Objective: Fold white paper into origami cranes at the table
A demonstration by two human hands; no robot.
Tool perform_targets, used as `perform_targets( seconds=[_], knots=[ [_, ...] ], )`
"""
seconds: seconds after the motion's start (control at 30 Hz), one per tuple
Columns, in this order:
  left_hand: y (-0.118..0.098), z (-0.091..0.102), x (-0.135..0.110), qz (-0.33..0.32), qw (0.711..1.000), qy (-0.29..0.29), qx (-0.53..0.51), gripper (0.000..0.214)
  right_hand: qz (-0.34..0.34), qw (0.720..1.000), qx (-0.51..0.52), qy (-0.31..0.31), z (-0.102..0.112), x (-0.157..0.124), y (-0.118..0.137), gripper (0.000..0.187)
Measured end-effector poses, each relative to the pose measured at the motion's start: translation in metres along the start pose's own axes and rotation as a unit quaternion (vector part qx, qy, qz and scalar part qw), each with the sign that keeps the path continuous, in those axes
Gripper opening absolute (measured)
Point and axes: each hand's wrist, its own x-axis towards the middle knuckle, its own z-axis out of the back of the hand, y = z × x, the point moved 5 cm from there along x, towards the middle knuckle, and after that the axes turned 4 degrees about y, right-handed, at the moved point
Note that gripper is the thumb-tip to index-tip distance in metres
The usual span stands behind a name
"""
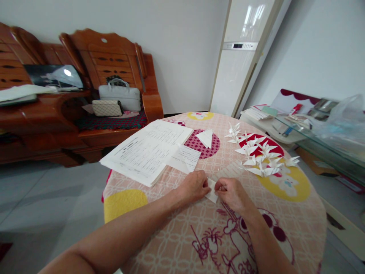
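Between my two hands a small folded piece of white paper (212,193) lies on the patterned tablecloth (171,236). My left hand (196,185) grips its left edge with bent fingers. On the opposite edge, my right hand (230,193) pinches the paper between thumb and fingers. Just beyond my left hand lie loose paper sheets (185,158), partly over a printed booklet (142,152). A folded white paper triangle (205,137) rests farther back. Several folded paper cranes (258,152) are grouped at the right of the table.
At the right stands a glass-topped side table (319,140) with papers and a clear plastic bag (342,118). A wooden sofa (111,72) with a grey bag (121,97) and a quilted purse (107,108) is at the left. A tall white cabinet unit (236,72) stands behind.
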Motion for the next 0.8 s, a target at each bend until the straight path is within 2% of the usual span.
perform_targets(
  seconds=[0.17, 0.27, 0.43, 0.8],
  knots=[
    [0.001, 0.006, 0.000, -0.015, 1.000, 0.023, -0.004, 0.012, -0.006, 1.000, -0.005, 0.006, 0.001, -0.002, 0.001, 0.015],
    [0.002, 0.014, -0.004, -0.065, 0.995, 0.073, -0.018, 0.008, -0.013, 1.000, 0.002, 0.008, 0.000, -0.001, -0.002, 0.017],
    [0.009, 0.028, -0.012, -0.056, 0.987, 0.143, -0.048, 0.017, -0.013, 1.000, 0.001, 0.007, -0.001, 0.000, -0.003, 0.017],
    [0.010, 0.032, -0.012, -0.116, 0.981, 0.147, -0.051, 0.020, -0.024, 1.000, 0.007, 0.016, -0.001, 0.000, 0.000, 0.016]
  ],
)
